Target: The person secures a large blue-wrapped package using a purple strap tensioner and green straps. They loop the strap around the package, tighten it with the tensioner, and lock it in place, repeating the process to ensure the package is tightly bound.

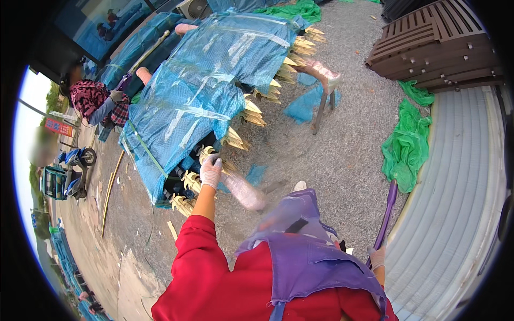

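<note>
My left hand (210,172), in a pale glove, reaches forward with its fingers closed round a gold spear-shaped finial at the near end of a stack. The stack is wrapped in blue bubble film (184,91) with clear tape across it. More gold finials (254,112) stick out along its right side. Low at my right, my gloved right hand (378,257) is closed on a purple pole (386,216), partly hidden by my apron. The pole's far end meets crumpled green mesh (407,152). Below my left hand is a post end (243,192) wrapped in clear film.
A person in a patterned top (93,101) stands at the stack's far left side. Brown slatted panels (433,51) are piled at the far right, beside a pale ribbed sheet (455,176). A trestle leg (321,107) stands beyond the stack. A blue three-wheeler (67,174) is parked at left.
</note>
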### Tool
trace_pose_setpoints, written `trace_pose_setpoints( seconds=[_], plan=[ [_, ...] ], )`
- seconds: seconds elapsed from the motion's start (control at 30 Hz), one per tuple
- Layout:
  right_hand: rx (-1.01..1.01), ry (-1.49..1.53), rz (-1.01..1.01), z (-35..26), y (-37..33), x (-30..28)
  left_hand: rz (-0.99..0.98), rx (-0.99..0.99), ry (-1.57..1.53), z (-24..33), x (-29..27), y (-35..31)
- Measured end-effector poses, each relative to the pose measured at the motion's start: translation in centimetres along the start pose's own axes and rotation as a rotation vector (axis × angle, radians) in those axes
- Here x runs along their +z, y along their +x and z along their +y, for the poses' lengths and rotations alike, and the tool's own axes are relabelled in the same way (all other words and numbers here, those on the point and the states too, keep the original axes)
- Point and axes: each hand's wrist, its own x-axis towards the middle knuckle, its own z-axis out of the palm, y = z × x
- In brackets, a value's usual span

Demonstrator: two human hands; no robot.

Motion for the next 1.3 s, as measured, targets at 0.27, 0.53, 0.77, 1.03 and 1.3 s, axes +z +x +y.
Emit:
trace_pose_setpoints(
  seconds=[0.27, 0.53, 0.77, 1.03, 1.3],
  plan=[
    [0.095, -0.125, -0.285, -9.7, 11.7, 2.6, 0.363, 0.106, -0.030, 7.5, 4.8, 12.2],
    [-0.008, 0.097, -0.330, -26.1, 17.9, 2.8, 0.325, 0.247, 0.080, 19.8, 10.5, 26.2],
    [-0.028, 0.037, -0.363, -29.9, 29.8, 1.3, 0.015, -0.071, 0.364, 25.8, 17.1, 32.2],
    [-0.240, 0.023, -0.533, -41.0, 47.7, -1.0, -0.158, -0.186, 0.569, 27.9, 16.7, 32.6],
    [-0.607, 0.148, -0.642, -66.2, 59.0, -0.4, -0.117, -0.164, -0.045, 34.8, 20.3, 30.0]
  ],
)
